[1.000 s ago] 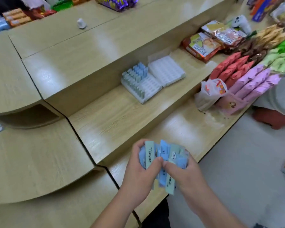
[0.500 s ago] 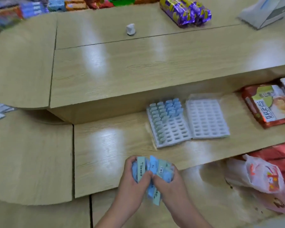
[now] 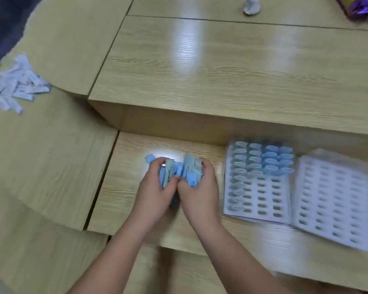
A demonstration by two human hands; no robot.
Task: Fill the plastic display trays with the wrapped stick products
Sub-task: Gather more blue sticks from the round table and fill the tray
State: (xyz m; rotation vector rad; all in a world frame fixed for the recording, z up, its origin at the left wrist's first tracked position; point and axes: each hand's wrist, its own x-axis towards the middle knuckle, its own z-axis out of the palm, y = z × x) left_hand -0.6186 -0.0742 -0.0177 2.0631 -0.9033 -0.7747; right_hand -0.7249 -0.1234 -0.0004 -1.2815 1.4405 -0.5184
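A bundle of blue and pale green wrapped sticks (image 3: 180, 171) is held between both hands over the lower wooden shelf. My left hand (image 3: 155, 193) grips its left side and my right hand (image 3: 198, 187) grips its right side, thumbs nearly touching. Just to the right lies a white plastic display tray (image 3: 261, 202); blue sticks (image 3: 270, 159) stand in its far rows and down its left column. A second white tray (image 3: 331, 200) beside it shows only bare slots. The frame is blurred.
A loose pile of pale wrapped sticks (image 3: 17, 85) lies on the curved shelf at far left. A raised wooden step (image 3: 221, 81) runs behind the trays. A small white object (image 3: 251, 6) and purple packets (image 3: 361, 7) sit at the far edge.
The view has swung left and closer to the shelf. Both hands with the bundle have moved forward, from the front edge to over the lower shelf beside the trays. The snack packs at right left view.
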